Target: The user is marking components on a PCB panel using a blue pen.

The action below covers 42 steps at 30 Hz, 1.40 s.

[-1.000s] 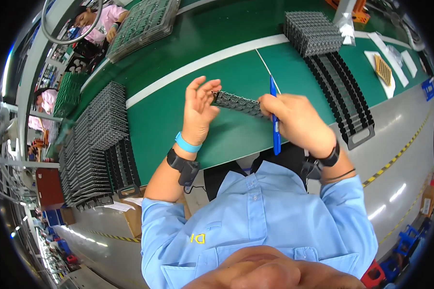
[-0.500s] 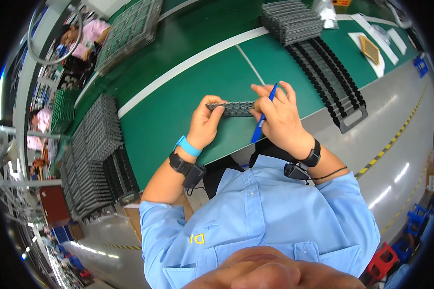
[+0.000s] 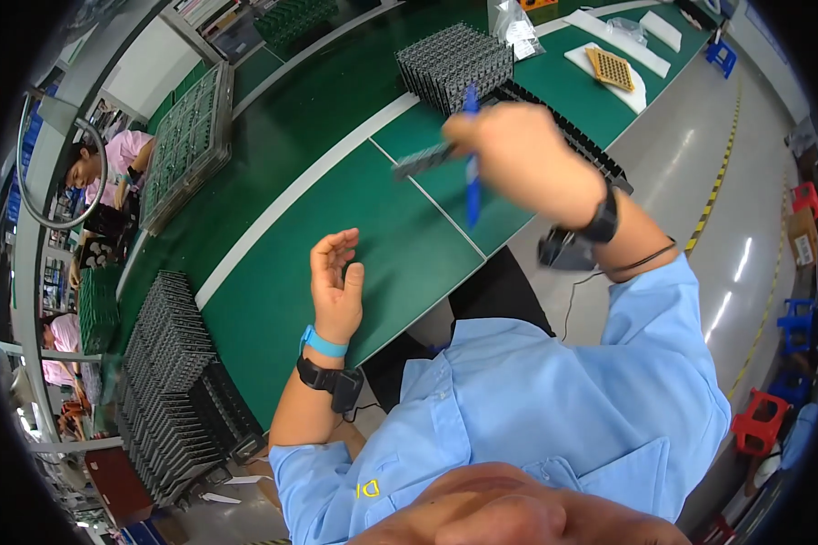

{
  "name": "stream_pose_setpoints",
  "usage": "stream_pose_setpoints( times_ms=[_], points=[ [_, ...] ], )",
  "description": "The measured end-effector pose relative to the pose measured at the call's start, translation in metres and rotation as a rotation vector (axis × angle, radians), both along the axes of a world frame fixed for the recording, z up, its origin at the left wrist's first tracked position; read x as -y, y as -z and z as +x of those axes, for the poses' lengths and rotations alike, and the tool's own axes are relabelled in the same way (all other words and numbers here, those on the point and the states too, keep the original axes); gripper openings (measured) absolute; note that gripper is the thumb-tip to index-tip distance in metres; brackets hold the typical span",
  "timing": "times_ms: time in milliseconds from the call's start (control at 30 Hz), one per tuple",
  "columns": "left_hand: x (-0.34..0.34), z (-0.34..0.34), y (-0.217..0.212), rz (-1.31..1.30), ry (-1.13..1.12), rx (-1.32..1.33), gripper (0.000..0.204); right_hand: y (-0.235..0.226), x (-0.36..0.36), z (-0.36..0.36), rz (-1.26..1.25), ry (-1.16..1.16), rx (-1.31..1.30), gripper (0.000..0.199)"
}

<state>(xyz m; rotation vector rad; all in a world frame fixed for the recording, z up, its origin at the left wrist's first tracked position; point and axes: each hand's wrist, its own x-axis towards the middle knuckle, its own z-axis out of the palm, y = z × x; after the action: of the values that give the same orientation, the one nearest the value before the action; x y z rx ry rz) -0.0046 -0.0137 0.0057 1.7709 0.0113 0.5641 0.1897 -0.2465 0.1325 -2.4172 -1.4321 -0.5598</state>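
Observation:
My right hand point(image 3: 532, 159) is blurred by motion over the right part of the green table point(image 3: 382, 263). A blue pen point(image 3: 473, 195) stands out from its grip, together with a short dark grey textured strip point(image 3: 423, 162) that points left. How its fingers wrap the two is partly smeared. Just beyond this hand sits a black slotted rack point(image 3: 563, 127), its far end filled with upright grey strips point(image 3: 454, 64). My left hand point(image 3: 336, 286) hovers over the table's near part, holding nothing, thumb apart from its curved fingers.
On the left stands another rack of grey strips point(image 3: 164, 363). A clear tray of parts point(image 3: 191, 145) lies at the far left, near a person in pink point(image 3: 123, 163). A yellow perforated block point(image 3: 612, 70) and a plastic bag point(image 3: 515, 32) lie far right.
My left hand has let go of the strip and moved left, its fingers apart. My right hand has carried the strip and pen away toward the far rack. The view has turned right.

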Motion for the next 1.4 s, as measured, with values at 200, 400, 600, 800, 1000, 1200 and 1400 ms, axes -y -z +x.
stream_pose_setpoints(
  times_ms=[200,400,600,800,1000,1200,1400],
  points=[
    [-0.007,0.005,0.008,0.023,-0.022,-0.099,0.043,0.014,0.045,0.139,0.025,0.025,0.026,0.014],
    [-0.008,0.004,0.011,0.019,-0.054,-0.144,0.041,0.044,0.038,0.173,0.056,-0.015,0.022,0.008],
    [-0.005,0.007,0.010,0.021,-0.068,-0.149,0.040,0.050,0.027,0.179,-0.057,0.008,0.031,0.009],
    [-0.004,0.006,0.009,0.028,-0.064,-0.139,0.039,0.047,0.021,0.187,-0.120,-0.063,0.051,0.009],
    [-0.007,0.004,0.011,0.040,-0.067,-0.134,0.038,0.055,0.021,0.182,-0.034,-0.052,0.159,0.017],
    [-0.009,0.006,0.010,0.057,-0.064,-0.139,0.038,0.062,0.019,0.187,0.024,-0.121,0.245,0.020],
    [-0.014,0.003,0.011,0.093,-0.146,-0.146,0.035,0.059,0.003,0.187,-0.071,-0.087,0.199,0.013]
  ],
)
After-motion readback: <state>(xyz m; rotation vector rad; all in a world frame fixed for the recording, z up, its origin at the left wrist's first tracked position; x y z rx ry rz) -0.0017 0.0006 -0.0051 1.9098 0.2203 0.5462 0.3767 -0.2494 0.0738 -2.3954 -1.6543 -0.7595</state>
